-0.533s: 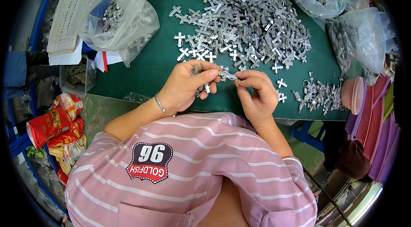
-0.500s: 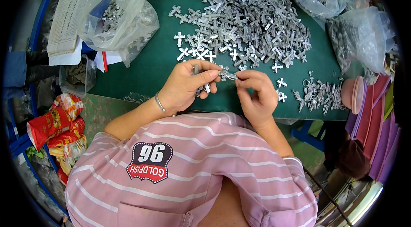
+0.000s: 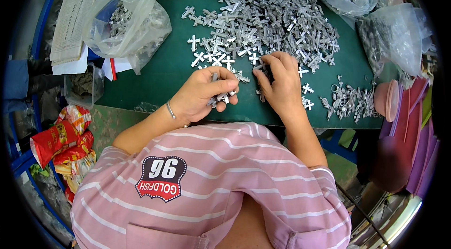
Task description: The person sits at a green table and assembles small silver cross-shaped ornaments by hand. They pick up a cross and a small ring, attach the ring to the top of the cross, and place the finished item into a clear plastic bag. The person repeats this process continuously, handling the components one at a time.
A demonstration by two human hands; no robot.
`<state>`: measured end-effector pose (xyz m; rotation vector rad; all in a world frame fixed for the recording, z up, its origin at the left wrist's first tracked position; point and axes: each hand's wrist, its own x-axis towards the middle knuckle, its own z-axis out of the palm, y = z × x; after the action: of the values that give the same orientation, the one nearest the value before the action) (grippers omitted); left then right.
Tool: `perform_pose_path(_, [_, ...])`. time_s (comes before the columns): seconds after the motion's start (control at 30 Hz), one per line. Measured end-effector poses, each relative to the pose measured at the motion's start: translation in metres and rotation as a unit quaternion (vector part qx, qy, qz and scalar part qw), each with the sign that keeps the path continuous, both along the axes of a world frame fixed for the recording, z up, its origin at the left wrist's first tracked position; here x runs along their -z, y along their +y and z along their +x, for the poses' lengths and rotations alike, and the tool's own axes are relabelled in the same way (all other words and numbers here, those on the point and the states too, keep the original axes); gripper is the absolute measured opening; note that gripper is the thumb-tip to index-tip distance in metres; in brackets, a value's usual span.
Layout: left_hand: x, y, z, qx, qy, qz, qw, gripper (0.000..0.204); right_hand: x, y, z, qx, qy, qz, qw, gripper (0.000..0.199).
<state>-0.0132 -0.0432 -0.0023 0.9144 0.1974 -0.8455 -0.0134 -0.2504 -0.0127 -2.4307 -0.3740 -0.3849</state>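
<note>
The left grip (image 3: 209, 88) is holding a small bunch of silvery pieces (image 3: 224, 96), its fingers curling narrowly around them and its thumb lying across the top. The right grip (image 3: 281, 82) is arching palm-down at the near edge of a big heap of silvery crosses (image 3: 277, 19), its fingers bending and its thumb pointing inward. A few dark bits are showing beside that thumb, but whether the right grip is pinching any of them cannot be told. In the gap between the two grips, a loose piece (image 3: 241, 76) is lying near the left fingertips. The heap is covering much of the green bench (image 3: 159, 80) beyond both grips.

To the right of the right grip, a smaller pile of silvery fittings (image 3: 352, 101) is lying close to the front edge, with a pink container (image 3: 387, 101) standing just past it. Farther out on that side, a filled clear bag (image 3: 397, 37) is slumping. Beyond the left grip and to its left, an open plastic bag (image 3: 141, 28) is holding more small metal parts. A silvery bangle (image 3: 171, 110) is circling the wrist behind the left grip.
</note>
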Motion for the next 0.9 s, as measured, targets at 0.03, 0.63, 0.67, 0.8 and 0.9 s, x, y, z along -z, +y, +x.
perform_pose_path(0.03, [-0.003,-0.001,0.001,-0.006,0.005,0.004,1.000,0.015,0.001,-0.002,0.001,-0.006,0.014,0.015,1.000,0.022])
perform_pose_path(0.63, [-0.004,-0.005,0.001,0.020,-0.016,0.043,0.999,0.021,0.003,0.017,-0.023,-0.072,0.021,0.326,0.943,0.020])
perform_pose_path(0.67, [-0.004,-0.005,0.001,0.017,-0.016,0.045,0.999,0.021,0.006,0.018,-0.024,-0.067,0.031,0.366,0.928,0.022])
perform_pose_path(0.8, [-0.005,-0.005,0.000,-0.007,-0.009,0.056,0.998,0.021,0.008,0.019,-0.026,-0.085,0.052,0.428,0.898,0.027])
perform_pose_path(0.9, [-0.005,-0.005,0.001,-0.009,-0.006,0.051,0.999,0.022,0.009,0.018,-0.027,-0.089,0.057,0.436,0.894,0.029])
